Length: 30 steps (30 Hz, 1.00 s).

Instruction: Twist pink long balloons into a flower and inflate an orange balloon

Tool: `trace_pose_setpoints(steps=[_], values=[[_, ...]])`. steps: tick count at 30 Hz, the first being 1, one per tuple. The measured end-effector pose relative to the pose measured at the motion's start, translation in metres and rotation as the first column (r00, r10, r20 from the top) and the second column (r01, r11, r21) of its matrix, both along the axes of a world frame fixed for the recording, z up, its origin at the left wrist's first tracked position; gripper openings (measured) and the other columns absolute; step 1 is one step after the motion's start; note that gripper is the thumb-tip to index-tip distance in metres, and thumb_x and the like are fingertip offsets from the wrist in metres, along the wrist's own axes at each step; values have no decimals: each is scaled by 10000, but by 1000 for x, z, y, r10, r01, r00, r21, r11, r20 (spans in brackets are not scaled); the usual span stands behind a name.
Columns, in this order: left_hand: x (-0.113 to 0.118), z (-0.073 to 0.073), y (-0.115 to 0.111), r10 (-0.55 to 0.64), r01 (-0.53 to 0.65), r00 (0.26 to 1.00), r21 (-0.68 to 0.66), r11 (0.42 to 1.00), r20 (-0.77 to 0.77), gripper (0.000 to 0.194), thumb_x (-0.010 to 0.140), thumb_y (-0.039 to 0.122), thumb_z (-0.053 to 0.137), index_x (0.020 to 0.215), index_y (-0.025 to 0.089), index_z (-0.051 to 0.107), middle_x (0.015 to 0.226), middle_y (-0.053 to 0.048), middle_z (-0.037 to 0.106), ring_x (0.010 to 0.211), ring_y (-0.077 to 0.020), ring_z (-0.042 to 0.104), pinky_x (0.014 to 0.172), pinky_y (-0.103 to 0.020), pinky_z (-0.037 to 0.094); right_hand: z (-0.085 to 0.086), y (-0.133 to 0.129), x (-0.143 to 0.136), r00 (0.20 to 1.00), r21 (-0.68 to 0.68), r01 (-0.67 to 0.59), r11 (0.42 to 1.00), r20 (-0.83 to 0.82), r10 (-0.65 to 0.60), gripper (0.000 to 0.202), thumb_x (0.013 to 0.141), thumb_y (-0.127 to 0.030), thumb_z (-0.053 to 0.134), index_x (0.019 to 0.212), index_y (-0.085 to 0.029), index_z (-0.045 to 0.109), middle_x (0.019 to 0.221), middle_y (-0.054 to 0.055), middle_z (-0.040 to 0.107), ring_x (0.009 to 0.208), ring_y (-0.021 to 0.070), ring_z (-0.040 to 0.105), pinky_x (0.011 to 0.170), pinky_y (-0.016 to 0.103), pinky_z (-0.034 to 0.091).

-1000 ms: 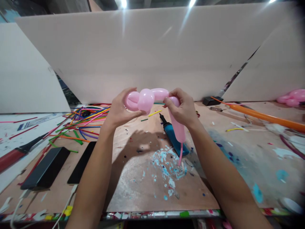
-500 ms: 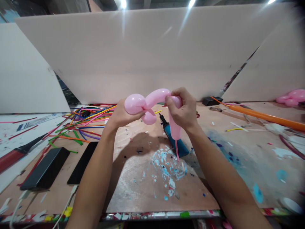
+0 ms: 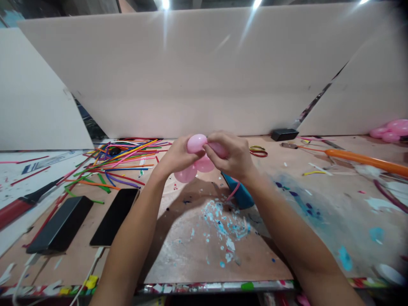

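Note:
Both hands hold a pink balloon (image 3: 196, 144) with several twisted bubbles, above the middle of the worktable. My left hand (image 3: 177, 156) is closed round an upper bubble, and lower bubbles hang beneath its fingers. Close beside it, my right hand (image 3: 232, 154) pinches the balloon and wraps round another section. The thin uninflated tail dangles below my right hand. Under that hand lies a blue pump (image 3: 239, 192), its upper part hidden.
Many colourful uninflated balloons (image 3: 127, 157) lie at the left, near a black phone (image 3: 115, 217), a dark box (image 3: 61, 225) and a red-handled tool (image 3: 15, 211). An orange balloon (image 3: 366, 162) and a small black box (image 3: 284, 134) are at the right.
My hands have come closer together, the right moving left and slightly down. The balloon is now folded together, with its bubbles lower and its tail partly drawn up. The orange balloon has shifted right.

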<state>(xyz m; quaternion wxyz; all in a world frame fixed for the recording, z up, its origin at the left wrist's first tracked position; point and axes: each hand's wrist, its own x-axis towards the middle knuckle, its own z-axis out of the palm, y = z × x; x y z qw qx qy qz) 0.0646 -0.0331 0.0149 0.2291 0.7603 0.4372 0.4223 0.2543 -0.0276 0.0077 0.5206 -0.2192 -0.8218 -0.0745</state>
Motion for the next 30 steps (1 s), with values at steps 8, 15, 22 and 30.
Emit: trace_pose_setpoints(steps=[8,15,22,30], values=[[-6,0,0,-196,247,891,-75,966,409,404,710,380,727,1002,203,510,907,-6,562,778,-129,551,674,-243,456,-5,-7,-15,995,47,90,995,-53,-87,75,901,-219,558,940,-230,621,961,60,620,824,175,611,735,313,506],[-7,1,4,32,38,870,-131,991,493,507,649,451,799,850,221,394,734,44,464,580,-76,455,517,-203,383,-12,-7,-20,997,-114,62,992,60,-56,86,889,-247,572,944,-235,636,1032,82,623,899,208,607,801,357,497],[-14,4,5,65,-107,868,56,993,493,542,584,288,799,914,238,373,815,47,484,614,-66,494,542,-201,417,-17,-13,-36,995,-234,96,968,10,-96,124,858,-284,632,966,-224,627,1013,81,630,901,221,603,790,356,468],[-8,7,2,67,-217,907,323,921,416,512,634,292,801,956,243,406,872,11,497,720,-111,538,608,-243,445,-8,-9,-33,991,-607,-98,789,-132,22,198,878,-358,591,953,-192,669,871,24,703,762,165,616,684,295,431]])
